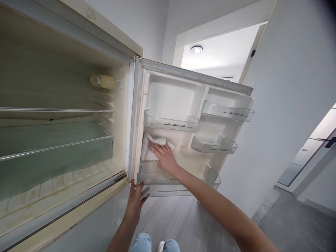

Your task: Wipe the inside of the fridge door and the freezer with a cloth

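Observation:
An old cream refrigerator stands open, its door [194, 78] swung out to the right. My right hand [164, 157] lies flat with fingers spread on a white cloth [152, 145], pressing it against the inner door panel below the upper left door bin [170, 123]. My left hand [136, 201] holds the bottom edge of the door near its hinge corner, fingers curled under it. The lowest door shelf [157, 180] sits just under my right wrist.
The fridge interior at left has a glass shelf [56, 110], a clear drawer [56, 150] and a light housing [103, 81]. Two more clear bins [227, 112] [214, 145] hang on the door's right side. A white wall and doorway lie behind; grey floor below.

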Motion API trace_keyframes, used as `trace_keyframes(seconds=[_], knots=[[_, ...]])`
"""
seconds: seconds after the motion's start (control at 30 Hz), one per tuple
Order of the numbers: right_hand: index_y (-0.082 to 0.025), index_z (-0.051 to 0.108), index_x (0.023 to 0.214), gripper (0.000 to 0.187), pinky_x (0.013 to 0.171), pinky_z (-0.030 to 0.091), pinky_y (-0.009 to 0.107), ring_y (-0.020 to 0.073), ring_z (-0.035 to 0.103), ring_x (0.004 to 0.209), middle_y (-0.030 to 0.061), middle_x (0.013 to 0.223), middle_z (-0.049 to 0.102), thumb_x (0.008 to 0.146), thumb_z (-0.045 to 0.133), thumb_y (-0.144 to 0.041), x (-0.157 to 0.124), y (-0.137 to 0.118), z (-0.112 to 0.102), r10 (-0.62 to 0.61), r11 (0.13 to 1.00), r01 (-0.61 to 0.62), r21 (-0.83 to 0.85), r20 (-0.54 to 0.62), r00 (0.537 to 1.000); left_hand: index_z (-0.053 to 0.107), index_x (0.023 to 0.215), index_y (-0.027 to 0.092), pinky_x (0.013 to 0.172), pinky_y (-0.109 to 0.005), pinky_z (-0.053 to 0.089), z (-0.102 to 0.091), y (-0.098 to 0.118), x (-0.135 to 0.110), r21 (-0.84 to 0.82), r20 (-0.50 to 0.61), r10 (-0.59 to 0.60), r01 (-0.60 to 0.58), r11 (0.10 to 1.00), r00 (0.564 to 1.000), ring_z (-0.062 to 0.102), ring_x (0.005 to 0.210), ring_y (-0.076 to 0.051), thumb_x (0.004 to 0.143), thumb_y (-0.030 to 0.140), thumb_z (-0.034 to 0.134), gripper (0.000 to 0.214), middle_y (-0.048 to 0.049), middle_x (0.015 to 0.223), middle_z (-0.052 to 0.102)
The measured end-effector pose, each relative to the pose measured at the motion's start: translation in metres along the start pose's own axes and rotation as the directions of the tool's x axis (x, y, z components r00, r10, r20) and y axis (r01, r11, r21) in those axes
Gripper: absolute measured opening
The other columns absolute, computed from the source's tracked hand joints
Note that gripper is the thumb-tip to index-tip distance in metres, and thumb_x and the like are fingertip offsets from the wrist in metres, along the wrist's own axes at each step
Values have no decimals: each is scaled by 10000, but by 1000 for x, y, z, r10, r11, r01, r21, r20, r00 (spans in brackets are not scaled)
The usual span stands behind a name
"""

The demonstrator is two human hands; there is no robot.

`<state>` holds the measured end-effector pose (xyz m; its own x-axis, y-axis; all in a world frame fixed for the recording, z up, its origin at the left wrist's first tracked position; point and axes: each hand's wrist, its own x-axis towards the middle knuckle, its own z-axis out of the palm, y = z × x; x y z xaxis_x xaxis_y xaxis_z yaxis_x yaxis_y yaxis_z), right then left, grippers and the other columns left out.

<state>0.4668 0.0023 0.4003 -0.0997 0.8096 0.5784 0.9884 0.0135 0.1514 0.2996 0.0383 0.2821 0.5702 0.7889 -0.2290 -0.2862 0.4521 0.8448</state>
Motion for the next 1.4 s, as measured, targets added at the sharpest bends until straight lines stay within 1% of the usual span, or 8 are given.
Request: trace_keyframes(seconds=[0.07,0.13,0.27,0.53,0.67,0.87,1.2,1.4], knots=[[-201,219,1509,636,1199,155,509,240,214,1436,73,1545,303,896,388,-185,16,-7,-12,156,985,-144,99,-137,978,425,1247,444,867,-368,449,-1,0,0,2,7,-2,2,1000,1000,564,1133,-233,713,540,632,581,-2,1353,507],[-207,171,1519,620,1204,147,502,221,114,1467,50,1582,205,921,334,-207,28,-15,-17,222,963,-187,196,-176,959,409,1263,450,876,-372,445,-1,0,0,-1,11,2,-2,1000,1000,552,1164,-244,707,552,637,609,-6,1391,481],[-210,116,1527,611,1205,172,480,215,70,1473,40,1595,141,951,312,-264,30,-35,-7,175,933,-139,332,-83,981,399,1275,455,886,-378,441,-2,-2,1,-5,10,13,-12,1000,1000,546,1183,-251,695,559,651,641,-13,1439,440],[-173,181,1516,615,1200,212,405,191,175,1455,69,1572,224,948,369,-313,-6,-48,17,101,791,-164,590,139,985,434,1249,431,836,-347,435,-2,-1,2,-12,-15,12,-13,1000,1000,576,1076,-208,728,521,611,557,-17,1373,481],[-185,216,1508,612,1148,323,382,207,323,1401,47,1551,280,926,386,-269,-18,-45,15,93,783,-279,556,339,936,482,1177,403,814,-328,425,-2,0,1,12,-12,12,-12,1000,1000,546,1043,-174,721,538,606,491,4,1345,481],[-220,232,1506,612,1013,457,424,276,506,1265,76,1453,453,915,390,-241,-19,-40,10,57,863,-271,426,452,890,508,1118,398,824,-330,433,-2,1,-2,-10,-10,13,-14,1000,1000,561,1009,-159,707,524,631,448,31,1218,522],[-226,597,1245,388,971,493,385,234,601,1152,83,1297,608,910,401,-213,-19,-32,29,22,907,-254,337,564,826,511,1145,381,747,-311,444,0,3,-1,-19,-35,-3,2,1000,999,571,950,-158,704,508,623,472,9,1203,554],[-168,643,1170,376,971,486,363,232,590,1162,110,1296,605,858,434,-152,-10,-31,39,-42,912,-237,335,650,759,504,1158,399,743,-301,451,1,2,0,-21,-36,-9,8,1000,999,570,944,-150,700,485,634,484,19,1153,560]])
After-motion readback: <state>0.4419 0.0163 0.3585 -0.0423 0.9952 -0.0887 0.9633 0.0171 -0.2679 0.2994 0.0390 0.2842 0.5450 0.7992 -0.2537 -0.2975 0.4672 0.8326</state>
